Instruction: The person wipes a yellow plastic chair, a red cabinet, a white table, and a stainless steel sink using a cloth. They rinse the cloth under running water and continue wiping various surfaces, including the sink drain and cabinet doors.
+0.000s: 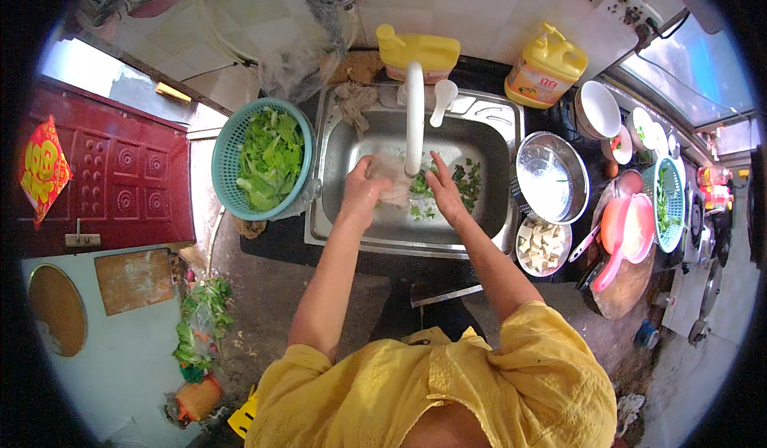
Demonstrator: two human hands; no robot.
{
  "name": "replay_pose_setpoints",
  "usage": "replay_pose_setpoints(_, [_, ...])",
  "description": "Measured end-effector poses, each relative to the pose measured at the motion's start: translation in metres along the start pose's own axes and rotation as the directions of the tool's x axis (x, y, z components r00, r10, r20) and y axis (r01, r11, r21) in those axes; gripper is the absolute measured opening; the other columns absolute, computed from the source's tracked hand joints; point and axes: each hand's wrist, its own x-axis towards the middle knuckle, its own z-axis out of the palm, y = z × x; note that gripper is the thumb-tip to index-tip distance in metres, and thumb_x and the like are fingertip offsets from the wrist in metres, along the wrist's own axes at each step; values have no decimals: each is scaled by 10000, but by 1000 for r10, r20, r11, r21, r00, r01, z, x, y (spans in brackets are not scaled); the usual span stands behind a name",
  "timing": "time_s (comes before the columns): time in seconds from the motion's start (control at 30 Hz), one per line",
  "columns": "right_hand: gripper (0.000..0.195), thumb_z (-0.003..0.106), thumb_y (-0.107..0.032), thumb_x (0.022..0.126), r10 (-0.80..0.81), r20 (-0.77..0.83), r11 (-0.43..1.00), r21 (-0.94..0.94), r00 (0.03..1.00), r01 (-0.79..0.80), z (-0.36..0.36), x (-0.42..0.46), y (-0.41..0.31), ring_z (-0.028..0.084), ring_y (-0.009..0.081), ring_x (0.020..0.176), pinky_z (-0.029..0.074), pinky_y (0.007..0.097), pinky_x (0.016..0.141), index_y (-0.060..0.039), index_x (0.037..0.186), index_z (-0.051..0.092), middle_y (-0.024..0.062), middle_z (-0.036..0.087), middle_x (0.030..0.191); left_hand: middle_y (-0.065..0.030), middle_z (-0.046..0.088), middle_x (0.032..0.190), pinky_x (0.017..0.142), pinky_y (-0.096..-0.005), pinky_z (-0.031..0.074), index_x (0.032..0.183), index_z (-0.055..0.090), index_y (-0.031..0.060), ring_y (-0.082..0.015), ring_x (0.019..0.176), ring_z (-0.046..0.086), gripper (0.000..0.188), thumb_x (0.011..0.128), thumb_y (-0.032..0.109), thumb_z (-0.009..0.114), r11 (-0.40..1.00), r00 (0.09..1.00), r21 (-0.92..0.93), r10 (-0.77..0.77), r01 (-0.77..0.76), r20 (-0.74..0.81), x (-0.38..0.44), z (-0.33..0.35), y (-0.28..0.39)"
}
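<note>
A wet, pale cloth (389, 178) is gripped in my left hand (364, 187), under the white faucet (414, 118) of the stainless steel sink (335, 230). To the right of the cloth, my right hand (445, 190) has its fingers apart and nothing visible in them. Dark green leaves (466, 184) lie on the sink bottom beside and beyond my right hand. Smaller green scraps (422, 212) lie between my hands. A brownish rag (356, 103) hangs over the sink's back left corner.
A teal basket of lettuce (269, 160) stands left of the sink. On the right are a metal bowl (551, 175), a bowl of white cubes (543, 247), a pink strainer (635, 229) on a wooden board (623, 295) and a knife (584, 244). Yellow jugs (542, 70) stand behind.
</note>
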Motion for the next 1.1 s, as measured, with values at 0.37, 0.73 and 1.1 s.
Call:
replay_pose_setpoints(0.37, [621,367,-554,968,45,399,387,839,916,-384,39,-20,-18,482,272,1230,394,456,1037,-72,1360,394,96,514,1294,-98,577,1126,885,-339,461,1208,501,71,-215,1026,571,470,752,28,607,934,938,124,344,-336,-48,25,9,-40])
replay_pose_setpoints(0.73, [368,600,-278,890,101,671,-184,738,735,-649,49,-57,-65,526,167,714,395,219,496,-27,1145,518,114,566,965,-126,549,1215,765,-403,558,1277,482,143,-261,1027,577,599,871,578,549,674,963,-707,-18,212,270,28,-14,-108])
replay_pose_setpoints(1.1, [348,523,-391,920,126,650,441,640,749,-629,16,-42,-45,456,144,590,318,212,404,-108,1117,478,70,487,840,-63,623,969,757,-350,536,1101,544,73,-184,878,625,325,822,171,679,976,947,-175,-69,129,314,47,16,-30])
